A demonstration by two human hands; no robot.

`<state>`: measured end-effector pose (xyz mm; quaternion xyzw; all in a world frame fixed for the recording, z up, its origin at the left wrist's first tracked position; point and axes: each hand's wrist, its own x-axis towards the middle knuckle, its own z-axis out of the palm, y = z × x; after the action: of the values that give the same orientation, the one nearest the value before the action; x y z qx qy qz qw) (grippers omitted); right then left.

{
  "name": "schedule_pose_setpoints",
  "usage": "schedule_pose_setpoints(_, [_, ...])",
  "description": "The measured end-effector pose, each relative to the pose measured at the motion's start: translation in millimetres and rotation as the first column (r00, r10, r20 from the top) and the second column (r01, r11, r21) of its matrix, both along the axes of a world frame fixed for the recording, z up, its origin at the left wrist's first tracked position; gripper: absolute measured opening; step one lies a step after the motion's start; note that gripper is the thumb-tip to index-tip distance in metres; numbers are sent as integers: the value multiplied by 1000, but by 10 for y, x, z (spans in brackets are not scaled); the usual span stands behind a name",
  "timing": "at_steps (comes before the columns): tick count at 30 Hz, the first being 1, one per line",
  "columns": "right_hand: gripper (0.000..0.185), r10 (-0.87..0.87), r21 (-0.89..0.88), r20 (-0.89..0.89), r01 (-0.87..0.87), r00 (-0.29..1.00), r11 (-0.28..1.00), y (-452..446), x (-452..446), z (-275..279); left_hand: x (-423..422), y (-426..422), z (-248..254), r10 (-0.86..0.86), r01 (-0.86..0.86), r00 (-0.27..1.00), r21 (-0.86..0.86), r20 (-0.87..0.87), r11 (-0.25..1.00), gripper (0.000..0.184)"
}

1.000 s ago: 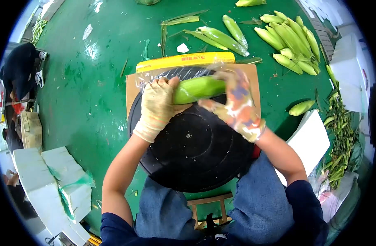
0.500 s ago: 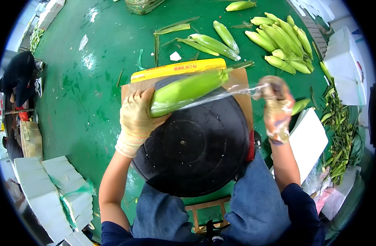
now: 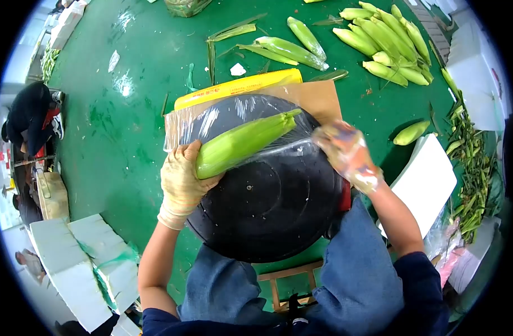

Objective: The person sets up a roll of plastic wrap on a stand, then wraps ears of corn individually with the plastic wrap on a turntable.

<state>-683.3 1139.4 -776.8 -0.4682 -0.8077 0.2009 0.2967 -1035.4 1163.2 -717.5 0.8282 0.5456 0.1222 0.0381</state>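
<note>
My left hand (image 3: 181, 182), in a pale glove, is closed around the base of an ear of corn (image 3: 242, 143) in its green husk. The corn is tilted, its stem end up and to the right. Under it, clear plastic film (image 3: 183, 129) spreads over a round black lid-like surface (image 3: 251, 218). My right hand (image 3: 348, 154), in a stained glove, is at the film's right end. Its fingers look curled on the film but are blurred by motion. Behind the lid lies a long yellow box (image 3: 237, 88), next to brown cardboard (image 3: 318, 101).
Several husked ears (image 3: 385, 45) lie piled on the green floor at upper right, others nearer the middle. A white foam board (image 3: 421, 185) leans at right by a heap of leaves (image 3: 469, 173). Foam boxes (image 3: 71, 269) stand at lower left. A person (image 3: 32, 117) bends at far left.
My right hand has moved left and down toward the lid. The film, earlier pulled taut toward that hand, now lies across the lid. The corn has shifted slightly down and left in my left hand.
</note>
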Motion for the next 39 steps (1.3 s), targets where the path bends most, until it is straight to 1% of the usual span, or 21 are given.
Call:
schedule_pose_setpoints(1, [12, -38, 171, 42, 30, 998, 985, -77, 67, 127, 8, 18, 67, -30, 29, 999, -30, -32, 999, 73])
schedule_pose_setpoints(2, [6, -211, 57, 49, 208, 976, 976, -197, 114, 521, 19, 13, 123, -58, 54, 996, -69, -63, 996, 73])
schedule_pose_setpoints(3, [4, -406, -280, -691, 297, 598, 913, -293, 215, 355, 32, -9, 161, -69, 45, 986, -157, -154, 987, 75])
schedule_pose_setpoints(4, [3, -591, -321, -554, 505, 586, 802, -279, 392, 750, 20, -35, 158, -102, 35, 961, -254, -256, 967, 77])
schedule_pose_setpoints(6, [17, -778, -375, -377, 685, 503, 625, -181, 498, 1109, -23, -192, 69, -162, 118, 974, -256, -156, 959, 79])
schedule_pose_setpoints(8, [46, -541, -386, -307, 417, 783, 823, -229, 319, 776, 93, -304, 69, -84, 42, 988, -294, -131, 955, 81])
schedule_pose_setpoints(10, [79, -253, -474, -238, 115, 938, 873, -274, -85, 811, 54, -331, -67, -91, 76, 994, -215, -60, 974, 82])
schedule_pose_setpoints(12, [108, -146, -645, -229, -38, 962, 763, -173, -245, 545, -10, -318, -158, -85, 90, 995, -117, 45, 989, 75])
schedule_pose_setpoints(15, [112, -28, -531, -251, -113, 968, 840, -55, -493, 358, -10, -290, -86, -34, 41, 997, -101, 76, 994, 72])
schedule_pose_setpoints(19, [74, -40, -375, -145, -18, 989, 927, -76, -582, 92, -84, -184, 121, 90, -82, 988, -71, 128, 994, 74])
schedule_pose_setpoints(21, [44, 141, -147, 85, -128, 986, 981, -173, -563, -146, -119, -103, 249, 102, -101, 985, -12, 137, 995, 78])
schedule_pose_setpoints(23, [15, 13, -450, -45, -32, 999, 893, -212, -446, -228, -129, -4, 448, 129, -127, 991, -70, 37, 989, 79])
schedule_pose_setpoints(26, [12, -246, -465, -267, 99, 932, 880, -176, -359, 85, -114, 34, 434, 60, -51, 994, -101, 89, 994, 77])
schedule_pose_setpoints(29, [10, -101, -199, -479, 4, 872, 980, 42, -352, 645, -93, 111, 480, -14, 64, 974, -218, 224, 974, 75])
schedule_pose_setpoints(30, [9, -371, -523, -742, -136, 558, 842, -19, -451, 660, -87, 127, 495, -4, 94, 963, -325, 268, 941, 75])
schedule_pose_setpoints(32, [10, -382, -551, -707, -127, 595, 825, 69, -434, 663, -201, 209, 456, 64, 29, 976, -417, 208, 908, 80])
schedule_pose_setpoints(34, [11, -357, -517, -697, -90, 622, 851, 61, -424, 598, -233, 271, 478, 122, 109, 900, -489, 418, 866, 79])
schedule_pose_setpoints(35, [11, -379, -516, -759, -134, 530, 846, 23, -438, 547, -222, 288, 534, 120, 109, 904, -493, 410, 863, 79])
schedule_pose_setpoints(36, [12, -398, -509, -810, -178, 429, 842, -15, -453, 495, -171, 300, 662, 39, 61, 975, -429, 220, 901, 79])
schedule_pose_setpoints(37, [12, -431, -552, -747, -110, 506, 827, -21, -425, 517, -142, 297, 729, -26, 30, 1000, -353, 18, 935, 78])
schedule_pose_setpoints(39, [16, -417, -493, -692, 37, 589, 869, 26, -334, 361, -174, 176, 592, -55, 87, 993, -338, 101, 937, 77])
